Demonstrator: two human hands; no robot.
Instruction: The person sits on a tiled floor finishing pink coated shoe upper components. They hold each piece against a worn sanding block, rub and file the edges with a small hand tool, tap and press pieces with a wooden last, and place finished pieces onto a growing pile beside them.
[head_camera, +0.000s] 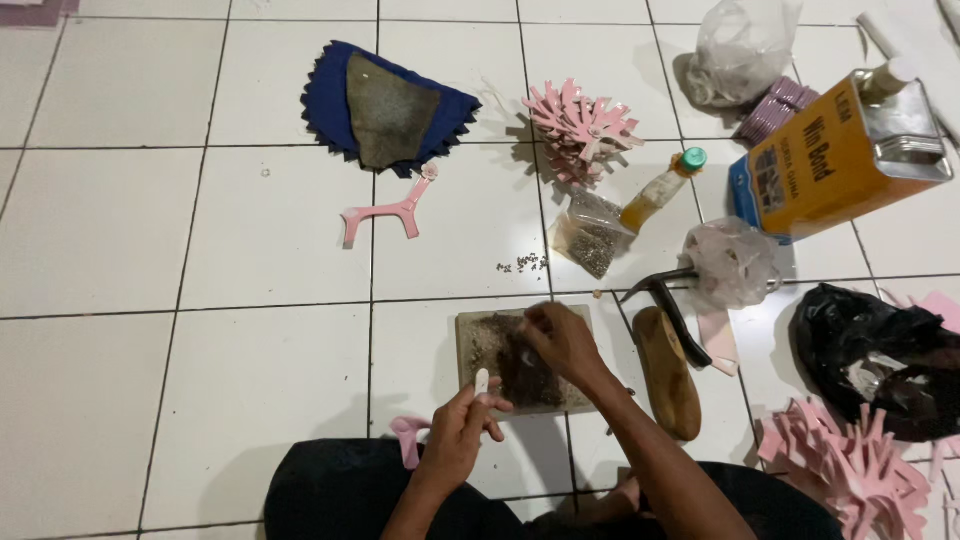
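Head view, looking down at a white tiled floor (200, 250); person seated at the bottom edge, dark clothing.

Left hand (462, 430): closed in a pinch on a small pale piece (481, 381), which sticks up between thumb and fingers at the near-left edge of the block (470, 335). A pink strap (408, 436) lies on the tiles just left of that wrist.

Right hand (560, 340): fingers bunched, tips pressed down on the block's dark, stained middle. Cannot tell if anything is pinched in them; too small to make out.

Block: flat, square, grey-brown, on the floor directly in front of the person, between both hands.

Just right of the block: a hammer (672, 320) with a black head and brown wooden handle, lying lengthwise, handle toward the person.

Further up: small scatter of grey beads (522, 264) on the tile; a clear bag (592, 238) of the same grey bits; a small bottle (662, 188) with a green cap, tilted against the bag; a pile of pink cutouts (580, 125).

Upper left of centre: blue cloth (330, 95) with a jagged edge, a grey piece on top. Below it, 1 pink Y-shaped strap piece (385, 213), alone, well apart from the block.

Right side: orange tin can (835, 160) lying tilted; crumpled clear bags above it and below it; black plastic bag (870, 350); second pile of pink cutouts (850, 465) at the lower right corner.
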